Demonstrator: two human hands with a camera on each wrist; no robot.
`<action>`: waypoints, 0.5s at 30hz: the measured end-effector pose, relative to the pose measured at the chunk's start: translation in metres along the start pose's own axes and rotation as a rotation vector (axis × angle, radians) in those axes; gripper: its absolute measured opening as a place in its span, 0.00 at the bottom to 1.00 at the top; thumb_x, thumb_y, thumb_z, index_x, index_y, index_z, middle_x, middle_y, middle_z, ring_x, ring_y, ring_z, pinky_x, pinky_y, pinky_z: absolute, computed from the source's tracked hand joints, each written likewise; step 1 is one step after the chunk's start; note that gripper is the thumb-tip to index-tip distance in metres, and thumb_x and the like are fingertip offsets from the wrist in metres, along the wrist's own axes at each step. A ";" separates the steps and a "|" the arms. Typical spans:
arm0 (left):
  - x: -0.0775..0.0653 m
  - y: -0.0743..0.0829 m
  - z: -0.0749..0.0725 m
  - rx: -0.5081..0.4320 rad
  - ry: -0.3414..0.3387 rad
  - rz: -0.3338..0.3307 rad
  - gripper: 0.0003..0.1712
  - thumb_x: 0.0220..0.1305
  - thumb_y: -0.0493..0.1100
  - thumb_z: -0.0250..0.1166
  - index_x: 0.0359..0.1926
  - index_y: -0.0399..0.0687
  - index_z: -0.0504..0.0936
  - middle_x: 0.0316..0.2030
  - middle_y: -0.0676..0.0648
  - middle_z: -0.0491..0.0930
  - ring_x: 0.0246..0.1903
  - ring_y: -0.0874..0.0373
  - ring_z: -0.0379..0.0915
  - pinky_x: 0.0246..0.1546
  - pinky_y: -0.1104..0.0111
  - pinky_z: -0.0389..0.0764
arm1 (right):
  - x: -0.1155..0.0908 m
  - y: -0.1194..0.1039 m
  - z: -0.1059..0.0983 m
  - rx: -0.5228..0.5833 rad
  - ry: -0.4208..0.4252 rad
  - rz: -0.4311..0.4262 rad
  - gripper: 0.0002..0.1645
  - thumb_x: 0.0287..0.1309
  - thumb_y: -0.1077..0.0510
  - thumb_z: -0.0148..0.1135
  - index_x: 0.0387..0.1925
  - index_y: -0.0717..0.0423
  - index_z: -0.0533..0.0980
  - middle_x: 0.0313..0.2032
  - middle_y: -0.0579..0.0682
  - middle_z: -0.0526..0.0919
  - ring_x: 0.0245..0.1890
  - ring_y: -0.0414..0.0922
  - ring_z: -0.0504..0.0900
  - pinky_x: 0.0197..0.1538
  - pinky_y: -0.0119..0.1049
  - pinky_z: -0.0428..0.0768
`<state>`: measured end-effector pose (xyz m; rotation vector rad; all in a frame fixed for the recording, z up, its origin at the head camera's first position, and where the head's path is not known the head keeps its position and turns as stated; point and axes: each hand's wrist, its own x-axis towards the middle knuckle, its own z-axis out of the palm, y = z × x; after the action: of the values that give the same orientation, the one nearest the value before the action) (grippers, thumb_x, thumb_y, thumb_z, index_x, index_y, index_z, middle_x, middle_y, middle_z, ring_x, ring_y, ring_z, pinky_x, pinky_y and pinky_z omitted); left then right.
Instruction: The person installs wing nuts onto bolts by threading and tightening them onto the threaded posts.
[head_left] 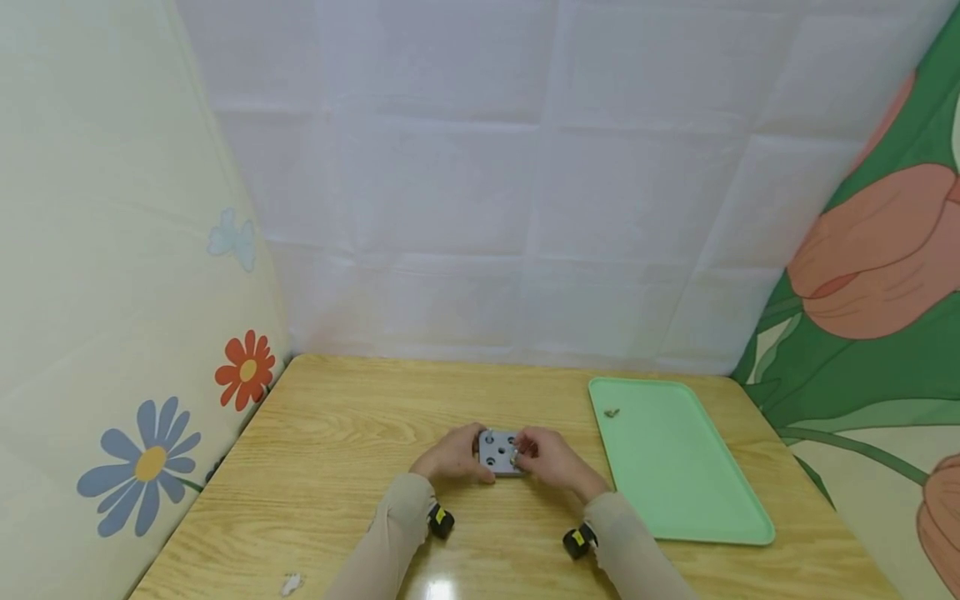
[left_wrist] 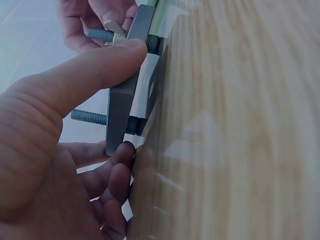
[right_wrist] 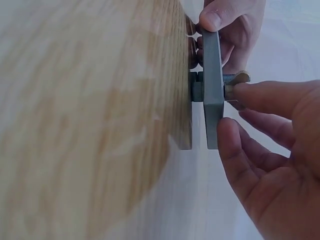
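Observation:
A grey metal plate (head_left: 501,447) with several round holes is held just above the wooden table. Screws pass through it; one threaded shank (left_wrist: 89,117) sticks up bare, and bolt heads (left_wrist: 133,125) show beneath. My left hand (head_left: 452,456) grips the plate's left side, thumb (left_wrist: 100,70) along the near edge and fingers curled at the far side. At the plate's right side, my right hand (head_left: 553,460) pinches a brass-coloured wing nut (right_wrist: 242,78) on a screw between thumb and fingers. Part of that nut is hidden by the fingertips.
A light green tray (head_left: 690,475) lies on the table (head_left: 337,433) to the right. A small brass-coloured piece (head_left: 612,412) rests near its far left corner. Close to the front edge at left is a small white object (head_left: 291,583). A white cloth (head_left: 450,192) hangs behind.

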<state>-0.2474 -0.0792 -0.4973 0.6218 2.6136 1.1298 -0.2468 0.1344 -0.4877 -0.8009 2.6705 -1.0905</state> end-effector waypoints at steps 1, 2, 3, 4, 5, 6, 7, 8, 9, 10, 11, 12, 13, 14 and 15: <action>0.000 0.000 0.000 0.000 -0.001 0.001 0.42 0.35 0.50 0.74 0.52 0.42 0.67 0.36 0.56 0.71 0.35 0.63 0.67 0.38 0.69 0.68 | 0.000 0.000 0.000 0.004 -0.001 -0.005 0.06 0.50 0.61 0.59 0.33 0.53 0.73 0.28 0.43 0.73 0.28 0.38 0.72 0.30 0.32 0.71; 0.000 0.000 0.000 0.001 -0.001 0.001 0.42 0.35 0.50 0.74 0.52 0.42 0.67 0.36 0.56 0.71 0.35 0.63 0.67 0.38 0.69 0.68 | 0.000 0.001 0.000 0.007 -0.002 -0.007 0.07 0.50 0.61 0.59 0.33 0.53 0.73 0.28 0.43 0.73 0.28 0.38 0.72 0.30 0.32 0.71; 0.000 0.000 0.000 0.001 -0.001 0.001 0.41 0.35 0.50 0.74 0.52 0.42 0.67 0.36 0.56 0.71 0.35 0.63 0.67 0.38 0.69 0.68 | 0.000 0.001 0.000 0.007 0.001 -0.011 0.06 0.50 0.61 0.60 0.33 0.53 0.74 0.28 0.43 0.73 0.28 0.38 0.72 0.30 0.32 0.71; 0.000 -0.001 0.000 0.000 -0.001 0.003 0.41 0.35 0.50 0.74 0.52 0.43 0.67 0.36 0.56 0.71 0.34 0.63 0.67 0.37 0.69 0.68 | 0.000 0.001 0.001 0.003 0.004 -0.012 0.05 0.49 0.61 0.60 0.31 0.53 0.74 0.28 0.43 0.73 0.28 0.38 0.72 0.29 0.32 0.71; 0.000 -0.001 0.001 -0.002 -0.001 0.004 0.41 0.35 0.50 0.74 0.52 0.43 0.67 0.35 0.56 0.71 0.34 0.63 0.67 0.37 0.69 0.68 | 0.000 0.001 0.001 -0.001 0.009 -0.014 0.04 0.49 0.61 0.60 0.30 0.53 0.74 0.27 0.44 0.72 0.27 0.39 0.71 0.29 0.32 0.71; 0.001 -0.001 0.001 -0.004 -0.001 0.005 0.41 0.35 0.50 0.74 0.52 0.43 0.67 0.35 0.56 0.71 0.34 0.63 0.67 0.37 0.69 0.68 | 0.000 0.001 0.001 -0.005 0.015 -0.010 0.04 0.49 0.61 0.61 0.28 0.52 0.74 0.26 0.44 0.72 0.27 0.38 0.71 0.29 0.31 0.71; 0.001 -0.002 0.001 -0.006 -0.001 0.006 0.41 0.35 0.50 0.74 0.52 0.43 0.67 0.35 0.56 0.71 0.34 0.63 0.67 0.37 0.69 0.68 | 0.000 0.001 0.001 -0.007 0.020 -0.007 0.04 0.48 0.61 0.61 0.27 0.52 0.73 0.26 0.44 0.72 0.27 0.38 0.71 0.29 0.31 0.71; 0.001 -0.002 0.001 -0.008 -0.001 0.007 0.41 0.35 0.50 0.74 0.51 0.43 0.67 0.35 0.56 0.71 0.34 0.63 0.67 0.37 0.69 0.68 | 0.000 0.000 0.001 -0.010 0.025 -0.001 0.05 0.48 0.61 0.62 0.25 0.51 0.73 0.25 0.44 0.72 0.26 0.38 0.70 0.28 0.31 0.71; 0.001 -0.002 0.001 -0.009 -0.001 0.008 0.41 0.35 0.50 0.74 0.51 0.43 0.67 0.35 0.56 0.71 0.34 0.63 0.67 0.37 0.69 0.68 | 0.000 0.000 0.001 -0.013 0.030 0.000 0.05 0.47 0.61 0.63 0.24 0.51 0.73 0.25 0.44 0.72 0.26 0.39 0.70 0.28 0.31 0.71; 0.001 -0.003 0.001 -0.011 -0.001 0.009 0.41 0.35 0.50 0.74 0.51 0.42 0.67 0.35 0.56 0.71 0.34 0.63 0.67 0.37 0.69 0.68 | 0.000 0.000 0.001 -0.015 0.033 0.003 0.06 0.46 0.61 0.63 0.23 0.51 0.73 0.25 0.44 0.71 0.26 0.39 0.70 0.28 0.31 0.70; 0.001 -0.002 0.001 -0.012 -0.001 0.007 0.41 0.35 0.50 0.74 0.51 0.43 0.67 0.35 0.56 0.71 0.34 0.63 0.67 0.37 0.69 0.68 | 0.000 0.001 0.001 -0.020 0.035 0.001 0.06 0.46 0.61 0.63 0.22 0.51 0.73 0.25 0.44 0.71 0.26 0.39 0.70 0.29 0.31 0.70; 0.001 -0.002 0.001 -0.013 -0.002 0.007 0.41 0.35 0.50 0.74 0.51 0.43 0.67 0.35 0.56 0.71 0.34 0.63 0.67 0.37 0.69 0.68 | 0.000 0.001 0.001 -0.023 0.035 0.000 0.06 0.45 0.62 0.63 0.22 0.51 0.73 0.24 0.43 0.71 0.26 0.39 0.70 0.29 0.31 0.70; 0.001 -0.003 0.001 -0.014 -0.001 0.006 0.41 0.34 0.50 0.74 0.51 0.43 0.68 0.35 0.56 0.71 0.34 0.63 0.67 0.37 0.69 0.68 | 0.000 0.001 0.001 -0.023 0.035 -0.005 0.06 0.44 0.63 0.63 0.22 0.52 0.73 0.24 0.44 0.71 0.26 0.39 0.70 0.29 0.32 0.70; 0.001 -0.003 0.001 -0.015 -0.001 0.005 0.41 0.34 0.50 0.74 0.51 0.43 0.68 0.35 0.56 0.71 0.34 0.63 0.67 0.37 0.69 0.68 | 0.000 0.001 0.001 -0.023 0.031 -0.006 0.06 0.43 0.64 0.62 0.22 0.52 0.73 0.24 0.44 0.71 0.26 0.39 0.70 0.29 0.32 0.70; 0.001 -0.003 0.001 -0.019 -0.002 0.004 0.41 0.34 0.50 0.74 0.51 0.43 0.68 0.35 0.56 0.71 0.34 0.63 0.67 0.37 0.69 0.68 | 0.000 0.001 0.000 -0.020 0.030 -0.016 0.07 0.42 0.66 0.61 0.22 0.52 0.73 0.24 0.44 0.71 0.27 0.39 0.70 0.30 0.32 0.70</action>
<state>-0.2492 -0.0797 -0.5003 0.6238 2.5981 1.1523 -0.2465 0.1348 -0.4886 -0.8171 2.7086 -1.0898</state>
